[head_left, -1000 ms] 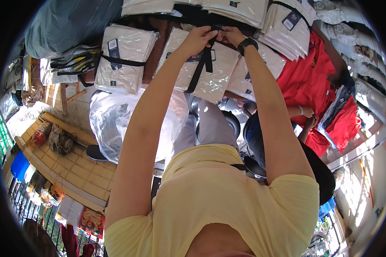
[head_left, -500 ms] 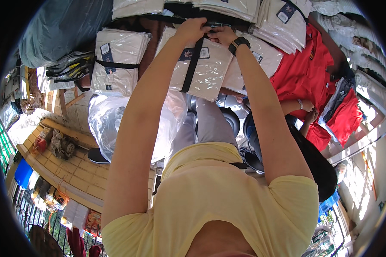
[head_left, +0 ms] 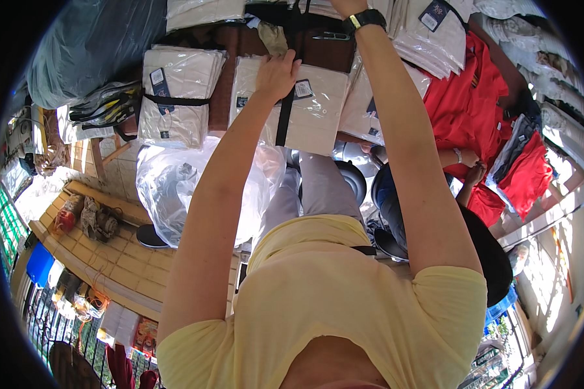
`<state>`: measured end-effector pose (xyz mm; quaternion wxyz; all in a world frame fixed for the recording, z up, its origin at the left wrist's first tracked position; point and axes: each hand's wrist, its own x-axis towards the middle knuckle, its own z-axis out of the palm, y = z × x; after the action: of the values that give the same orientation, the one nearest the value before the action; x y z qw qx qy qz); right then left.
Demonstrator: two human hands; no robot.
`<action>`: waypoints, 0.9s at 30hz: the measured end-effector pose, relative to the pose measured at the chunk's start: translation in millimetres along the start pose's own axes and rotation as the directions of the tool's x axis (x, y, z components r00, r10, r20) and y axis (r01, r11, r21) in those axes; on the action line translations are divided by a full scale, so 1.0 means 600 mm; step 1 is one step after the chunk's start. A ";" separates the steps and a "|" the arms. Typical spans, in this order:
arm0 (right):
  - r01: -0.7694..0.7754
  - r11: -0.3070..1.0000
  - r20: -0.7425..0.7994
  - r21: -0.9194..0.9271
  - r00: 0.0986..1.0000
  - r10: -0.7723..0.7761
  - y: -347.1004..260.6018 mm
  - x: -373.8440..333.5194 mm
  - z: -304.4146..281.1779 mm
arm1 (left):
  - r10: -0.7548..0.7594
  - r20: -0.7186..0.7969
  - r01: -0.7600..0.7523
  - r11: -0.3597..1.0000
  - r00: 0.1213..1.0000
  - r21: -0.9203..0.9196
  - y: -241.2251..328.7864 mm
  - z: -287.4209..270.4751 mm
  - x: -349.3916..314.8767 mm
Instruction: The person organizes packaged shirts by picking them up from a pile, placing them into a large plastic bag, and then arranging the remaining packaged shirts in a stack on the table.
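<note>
A plastic-wrapped bundle of folded cream garments (head_left: pixel 313 122) lies in front of me on the brown table. Down its middle runs a black strap (head_left: pixel 283 122). My left hand (head_left: pixel 278 78) is on the far edge of this bundle, fingers curled in on the strap. My right hand (head_left: pixel 348 6) reaches beyond it to the top edge of the view, above the black wristwatch (head_left: pixel 364 21); its fingers are cut off there. A crumpled tan cloth (head_left: pixel 272 39) and a small metallic tool (head_left: pixel 331 36) lie just past the bundle.
Another strapped bundle (head_left: pixel 174 120) sits to the left, beside a dark plastic sack (head_left: pixel 97 52). More wrapped bundles (head_left: pixel 428 42) are at the far right. Red garments (head_left: pixel 464 97) lie near another person's hands (head_left: pixel 468 163). A clear plastic bag (head_left: pixel 175 188) stands below the table.
My hands have come apart: the right one moved away from the strap to the far side, while the left one came slightly nearer. The tan cloth and metallic tool now show.
</note>
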<state>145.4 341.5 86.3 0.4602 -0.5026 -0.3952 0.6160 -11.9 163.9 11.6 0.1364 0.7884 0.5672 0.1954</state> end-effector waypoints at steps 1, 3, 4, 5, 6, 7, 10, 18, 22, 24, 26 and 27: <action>0.045 0.989 -0.040 0.141 0.998 -0.040 -0.005 0.023 -0.008 | -0.017 0.045 0.019 0.999 0.999 -0.031 0.009 0.003 0.011; 0.076 0.997 0.009 0.024 0.997 -0.077 -0.006 0.028 -0.008 | -0.020 0.025 0.021 0.998 0.999 -0.055 0.007 0.008 0.014; 0.090 0.995 0.047 -0.028 0.995 -0.089 -0.007 0.023 0.007 | -0.006 -0.042 0.004 0.999 0.999 -0.047 -0.004 0.012 0.013; 0.129 0.991 0.095 -0.041 0.988 -0.125 -0.002 0.017 0.008 | 0.024 -0.108 -0.029 0.998 0.994 -0.048 -0.002 0.014 0.021; 0.169 0.984 0.144 -0.052 0.977 -0.160 0.007 0.007 0.012 | -0.026 -0.024 0.024 0.998 0.999 -0.054 0.000 0.014 0.026; 0.208 0.976 0.192 -0.062 0.962 -0.193 0.012 0.000 0.013 | -0.074 0.061 0.078 0.996 0.995 -0.054 0.001 0.014 0.031; 0.451 0.676 0.235 -0.583 0.890 -0.392 0.022 -0.063 -0.002 | -0.147 0.093 0.155 0.985 0.985 -0.080 -0.003 0.009 0.014; 0.124 0.499 0.298 -0.858 0.910 0.287 0.190 -0.121 -0.050 | -0.192 0.071 0.201 0.969 0.979 -0.144 0.000 0.008 0.026; -0.042 0.553 0.227 -0.832 0.884 0.409 0.205 -0.109 -0.038 | -0.238 0.065 0.247 0.939 0.969 -0.241 -0.006 0.009 0.029; -0.051 0.517 0.198 -0.854 0.889 0.413 0.204 -0.102 -0.040 | -0.215 0.002 0.208 0.944 0.977 -0.257 -0.008 0.013 0.031; 0.019 0.432 0.163 -0.901 0.940 0.299 0.199 -0.101 -0.046 | -0.203 -0.087 0.172 0.944 0.975 -0.280 -0.007 0.017 0.030; -0.034 0.553 0.145 -0.833 0.949 0.278 0.185 -0.103 -0.039 | -0.181 -0.057 0.162 0.955 0.982 -0.250 -0.011 0.015 0.023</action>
<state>153.8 253.1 -7.2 0.0605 -0.6062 -0.6457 0.4604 -9.2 179.2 2.9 0.2264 0.7050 0.6100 0.2822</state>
